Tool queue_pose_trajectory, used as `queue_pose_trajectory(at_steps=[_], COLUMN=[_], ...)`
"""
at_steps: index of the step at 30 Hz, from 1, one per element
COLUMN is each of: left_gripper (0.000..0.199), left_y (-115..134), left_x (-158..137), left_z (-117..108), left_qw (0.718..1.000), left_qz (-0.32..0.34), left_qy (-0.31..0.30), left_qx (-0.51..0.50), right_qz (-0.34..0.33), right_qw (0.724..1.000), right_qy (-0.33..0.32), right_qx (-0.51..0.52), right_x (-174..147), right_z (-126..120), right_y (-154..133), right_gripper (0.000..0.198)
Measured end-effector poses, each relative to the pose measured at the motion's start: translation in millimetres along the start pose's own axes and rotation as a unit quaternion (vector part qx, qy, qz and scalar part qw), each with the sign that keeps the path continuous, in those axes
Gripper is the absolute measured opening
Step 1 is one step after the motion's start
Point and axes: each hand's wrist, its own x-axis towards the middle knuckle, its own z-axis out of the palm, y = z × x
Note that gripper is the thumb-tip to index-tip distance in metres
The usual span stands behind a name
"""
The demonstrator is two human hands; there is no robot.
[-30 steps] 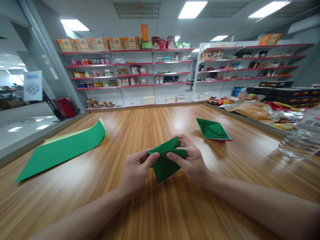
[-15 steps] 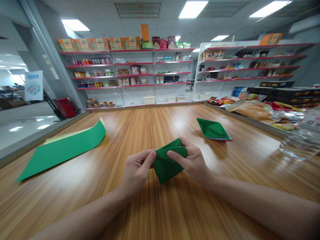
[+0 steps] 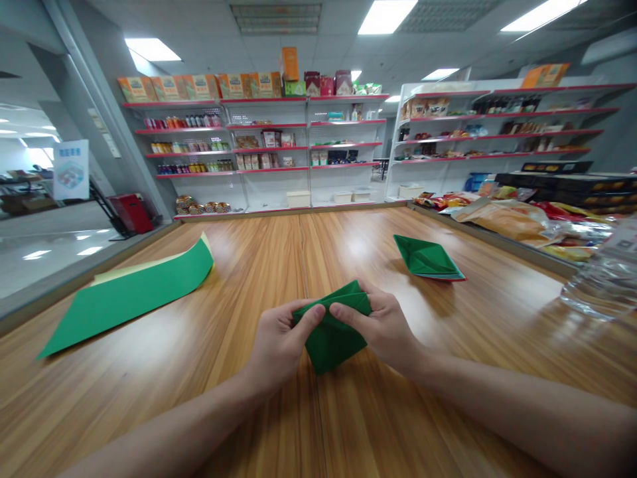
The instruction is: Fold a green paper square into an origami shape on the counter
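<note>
A piece of folded green paper (image 3: 334,340) is held up above the wooden table between both hands, its point tilted down. My left hand (image 3: 284,333) grips its upper left edge, thumb on the near face and the other fingers mostly hidden behind. On the right side, my right hand (image 3: 385,325) pinches it the same way, with the two thumbs almost meeting at the top edge. Beyond the right hand lies a stack of folded paper boats (image 3: 428,257), green on top with blue and red edges below. Sheets of green paper (image 3: 132,299), with yellow beneath, curl up on the left.
The wooden table (image 3: 249,265) has a seam down its middle. At the right stand a clear plastic bottle (image 3: 602,279), packaged snacks (image 3: 517,222) and stacked black boxes (image 3: 562,189). Stocked shelves (image 3: 269,169) line the back, with a red case (image 3: 132,212) at far left.
My left thumb has slid right along the paper's top edge, close to the right thumb. The top edges are pressed nearer together. The paper sits slightly lower.
</note>
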Motion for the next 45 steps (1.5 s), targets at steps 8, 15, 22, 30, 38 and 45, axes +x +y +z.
queue_pose_trajectory(at_steps=[8,15,22,30,38,45], left_gripper=[0.029,0.03,0.039,0.053,0.042,0.034], left_y=[-5.1,-13.3,-16.0,-10.4,-8.8,-3.5], left_x=[2.2,1.9,-0.6,-2.9,-0.5,-1.3], left_z=[0.1,-2.0,-3.7,1.7,1.0,1.1], left_qw=[1.0,0.999,0.994,0.988,0.999,1.0], left_qz=[-0.002,0.017,0.059,0.07,0.001,0.011], left_qy=[0.004,0.01,0.005,0.098,0.017,-0.01], left_qx=[-0.01,0.033,0.089,0.099,-0.037,0.001], right_qz=[0.039,0.136,0.179,0.148,0.056,0.016], right_qw=[0.996,0.968,0.952,0.958,0.988,0.997], right_qy=[-0.012,-0.028,-0.033,-0.051,-0.013,-0.002], right_qx=[0.075,0.209,0.245,0.241,0.142,0.079], right_x=[0.9,1.7,2.9,0.6,-0.5,0.1], right_z=[2.6,3.8,3.2,5.7,2.1,1.8], right_y=[0.9,2.6,0.2,-2.1,-1.7,-1.9], right_gripper=[0.027,0.029,0.031,0.029,0.029,0.026])
